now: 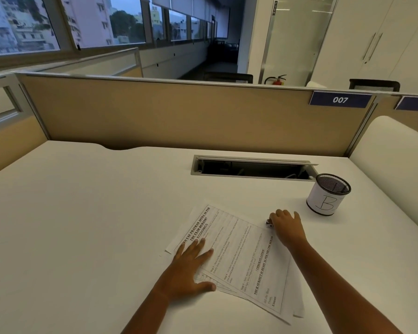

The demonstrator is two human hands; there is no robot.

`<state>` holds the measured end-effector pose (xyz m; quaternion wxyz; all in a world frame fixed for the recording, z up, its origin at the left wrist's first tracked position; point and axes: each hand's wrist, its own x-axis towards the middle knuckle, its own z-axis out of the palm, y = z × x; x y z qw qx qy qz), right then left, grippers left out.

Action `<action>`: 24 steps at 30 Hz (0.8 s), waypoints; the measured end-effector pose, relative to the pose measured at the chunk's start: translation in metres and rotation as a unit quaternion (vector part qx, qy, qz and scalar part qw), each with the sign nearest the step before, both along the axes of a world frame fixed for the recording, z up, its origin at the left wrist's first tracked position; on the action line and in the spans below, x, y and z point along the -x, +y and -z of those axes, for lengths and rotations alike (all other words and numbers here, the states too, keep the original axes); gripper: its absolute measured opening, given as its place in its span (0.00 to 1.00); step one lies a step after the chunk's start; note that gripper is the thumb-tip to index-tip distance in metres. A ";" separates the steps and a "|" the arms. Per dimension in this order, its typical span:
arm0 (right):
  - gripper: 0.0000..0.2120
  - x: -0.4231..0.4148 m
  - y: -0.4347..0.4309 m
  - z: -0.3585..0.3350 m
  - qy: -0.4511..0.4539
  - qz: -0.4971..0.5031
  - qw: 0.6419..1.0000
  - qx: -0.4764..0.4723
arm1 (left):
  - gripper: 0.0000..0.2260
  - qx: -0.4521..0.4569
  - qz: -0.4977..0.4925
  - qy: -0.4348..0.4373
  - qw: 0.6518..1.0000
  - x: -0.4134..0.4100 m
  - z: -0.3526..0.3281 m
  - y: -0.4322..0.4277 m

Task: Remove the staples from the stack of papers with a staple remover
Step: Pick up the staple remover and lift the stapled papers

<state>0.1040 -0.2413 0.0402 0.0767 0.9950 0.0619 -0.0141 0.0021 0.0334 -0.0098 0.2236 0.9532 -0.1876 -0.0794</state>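
A stack of printed papers (pixel 241 249) lies fanned out and turned at an angle on the white desk (pixel 82 225). My left hand (pixel 191 268) rests flat on the stack's near left side, fingers spread, holding nothing. My right hand (pixel 287 225) is curled at the stack's far right corner, closed over a small metal staple remover (pixel 268 223). Only the tool's tip shows under the fingers, touching the paper's corner. No staple is visible.
A mesh pen cup (pixel 328 195) wrapped in white paper marked "B" stands to the right of my right hand. An open cable hatch (pixel 251 166) is set in the desk behind the papers. A tan partition (pixel 179 116) closes the desk's far side.
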 end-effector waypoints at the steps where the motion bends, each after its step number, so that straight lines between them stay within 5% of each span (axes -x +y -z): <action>1: 0.15 0.001 -0.001 0.000 -0.010 -0.004 1.000 -0.001 | 0.42 -0.004 -0.001 0.001 1.000 0.000 -0.001 0.000; 6: 0.13 0.006 -0.006 -0.006 -0.126 -0.003 0.984 -0.128 | 0.41 -0.025 -0.027 -0.014 0.999 0.002 -0.003 -0.016; 12: 0.11 0.027 0.014 -0.026 -0.230 0.031 0.904 -0.358 | 0.35 -0.052 -0.100 -0.060 0.992 0.008 -0.007 -0.057; 14: 0.12 0.034 0.019 -0.032 -0.276 0.029 0.880 -0.386 | 0.34 -0.073 -0.132 -0.003 0.989 0.012 -0.024 -0.071; 16: 0.12 0.042 0.021 -0.039 -0.350 0.020 0.857 -0.379 | 0.39 -0.059 -0.152 -0.069 0.984 0.010 -0.020 -0.079; 20: 0.12 0.051 0.019 -0.057 -0.478 0.011 0.776 -0.411 | 0.38 -0.064 -0.140 0.016 0.988 0.005 -0.008 -0.086; 24: 0.11 0.049 0.015 -0.077 -0.491 0.039 0.674 -0.550 | 0.36 -0.020 -0.124 0.030 0.992 0.004 -0.010 -0.076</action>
